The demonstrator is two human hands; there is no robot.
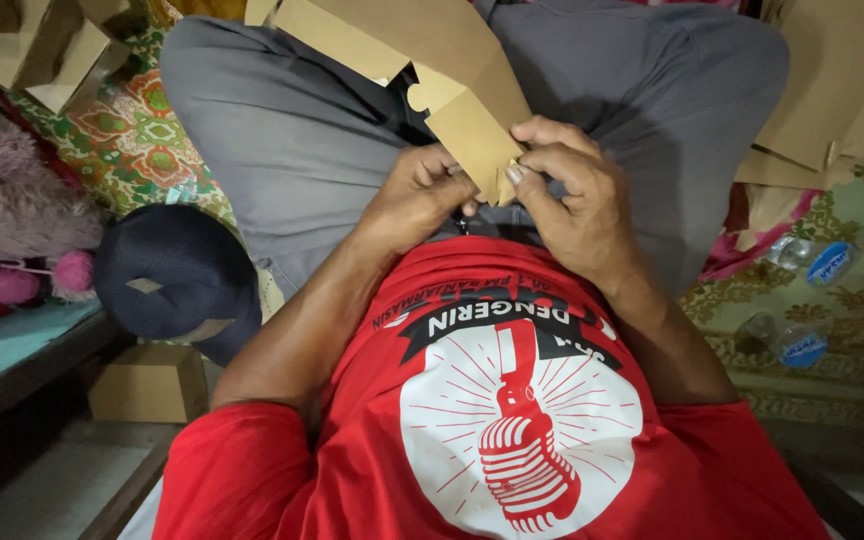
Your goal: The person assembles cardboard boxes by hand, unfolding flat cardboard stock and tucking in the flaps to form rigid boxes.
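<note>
I sit cross-legged in grey trousers and a red printed shirt, holding a flat brown cardboard box blank (452,70) over my lap. My left hand (417,195) grips its lower corner from the left, fingers curled under the flap. My right hand (572,195) pinches the same corner from the right, thumb and forefinger pressed on a small folded tab. The rest of the blank sticks up and away from me, partly unfolded, with a notched flap showing.
A dark blue cap (177,275) lies by my left knee. A small folded cardboard box (147,385) sits below it; more folded boxes (42,45) top left. Flat cardboard sheets (832,90) are stacked at right. Plastic bottles (787,340) lie on the patterned mat. Pink fluffy toy (7,220) at left.
</note>
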